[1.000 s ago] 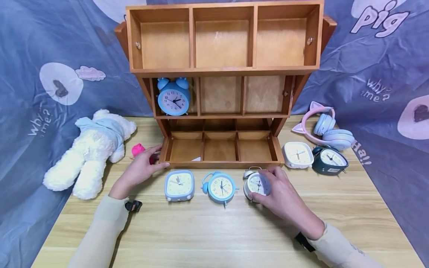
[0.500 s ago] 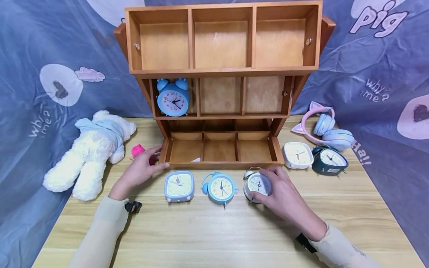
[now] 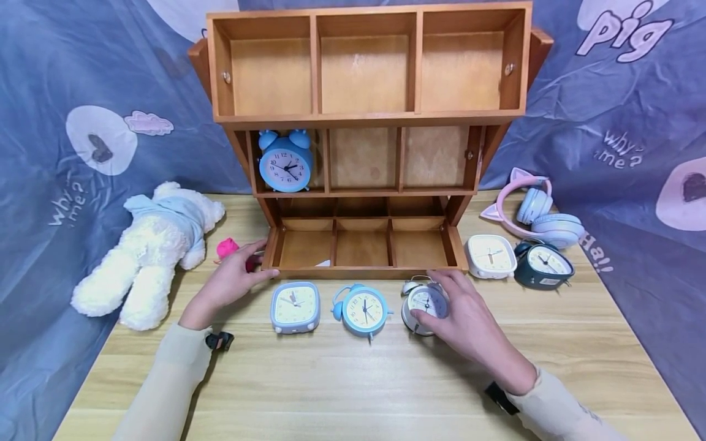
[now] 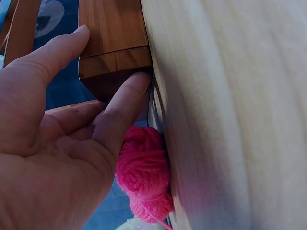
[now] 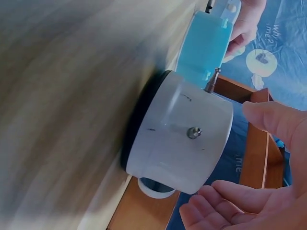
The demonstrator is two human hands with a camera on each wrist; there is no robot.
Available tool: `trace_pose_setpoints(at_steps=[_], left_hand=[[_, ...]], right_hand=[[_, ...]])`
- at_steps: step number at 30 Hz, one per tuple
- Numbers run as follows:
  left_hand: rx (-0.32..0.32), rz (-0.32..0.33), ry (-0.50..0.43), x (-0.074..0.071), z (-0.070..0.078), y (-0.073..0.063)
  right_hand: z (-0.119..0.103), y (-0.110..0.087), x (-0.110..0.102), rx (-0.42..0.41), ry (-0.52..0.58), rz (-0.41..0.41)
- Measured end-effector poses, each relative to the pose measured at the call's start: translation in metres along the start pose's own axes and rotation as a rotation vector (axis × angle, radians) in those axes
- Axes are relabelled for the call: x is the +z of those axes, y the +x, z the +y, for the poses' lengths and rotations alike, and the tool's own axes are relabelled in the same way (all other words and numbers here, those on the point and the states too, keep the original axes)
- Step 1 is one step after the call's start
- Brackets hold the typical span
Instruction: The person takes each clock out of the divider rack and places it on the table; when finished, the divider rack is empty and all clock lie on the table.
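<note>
My left hand [image 3: 234,278] holds the front left corner of the wooden shelf [image 3: 364,273]; in the left wrist view the thumb lies on the frame [image 4: 115,28] and the index finger reaches its end. Pink yarn [image 4: 146,167] sits just beyond those fingers. Around the white twin-bell alarm clock [image 3: 425,304], my right hand [image 3: 469,312] spreads its thumb and fingers. The right wrist view shows a gap between the thumb [image 5: 273,120] and the clock's white case [image 5: 177,139]. This clock lies face up on the table, its bells toward the shelf.
Left of the white clock lie a light-blue twin-bell clock [image 3: 364,309] and a blue square clock [image 3: 295,307]. Another blue clock [image 3: 285,164] stands in the middle tier. A white square clock [image 3: 491,256], dark green clock [image 3: 543,264], headphones [image 3: 554,228] and plush bear [image 3: 157,245] flank the shelf.
My right hand's fingers have loosened and extended toward the shelf, uncovering more of the white clock's face. The left hand keeps its place on the shelf corner.
</note>
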State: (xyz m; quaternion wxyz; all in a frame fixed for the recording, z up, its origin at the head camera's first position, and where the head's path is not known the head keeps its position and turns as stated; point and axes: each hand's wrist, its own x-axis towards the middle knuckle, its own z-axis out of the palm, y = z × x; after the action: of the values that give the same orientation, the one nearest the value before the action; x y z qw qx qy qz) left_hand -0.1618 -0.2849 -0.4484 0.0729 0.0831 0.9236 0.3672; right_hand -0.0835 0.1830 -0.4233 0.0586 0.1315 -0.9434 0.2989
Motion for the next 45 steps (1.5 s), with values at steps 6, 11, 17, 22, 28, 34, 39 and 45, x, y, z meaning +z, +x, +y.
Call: trace_pose_setpoints(at_steps=[6, 11, 17, 22, 28, 34, 39, 45], left_hand=[[-0.003, 0.002, -0.011, 0.000, 0.000, 0.000], [0.012, 0.014, -0.010, 0.000, 0.002, 0.000], [0.022, 0.018, -0.010, -0.001, 0.004, -0.001], [0.021, 0.022, 0.004, -0.002, 0.003, 0.000], [0.003, 0.005, 0.010, 0.000, 0.000, 0.000], [0.006, 0.009, 0.005, 0.001, -0.001, 0.002], [0.005, 0.010, 0.003, 0.001, -0.001, 0.001], [0.006, 0.010, 0.004, 0.001, -0.002, 0.001]], right_hand=[[-0.001, 0.007, 0.001, -0.022, 0.075, 0.030], [-0.005, 0.017, 0.003, -0.014, 0.117, 0.020], [-0.014, 0.032, 0.007, -0.025, 0.157, -0.006], [-0.030, 0.050, 0.015, -0.061, 0.154, 0.001], [-0.058, 0.075, 0.025, -0.133, 0.174, 0.063], [-0.085, 0.096, 0.030, -0.244, 0.216, 0.146], [-0.102, 0.109, 0.030, -0.284, 0.224, 0.162], [-0.119, 0.125, 0.029, -0.308, 0.243, 0.173]])
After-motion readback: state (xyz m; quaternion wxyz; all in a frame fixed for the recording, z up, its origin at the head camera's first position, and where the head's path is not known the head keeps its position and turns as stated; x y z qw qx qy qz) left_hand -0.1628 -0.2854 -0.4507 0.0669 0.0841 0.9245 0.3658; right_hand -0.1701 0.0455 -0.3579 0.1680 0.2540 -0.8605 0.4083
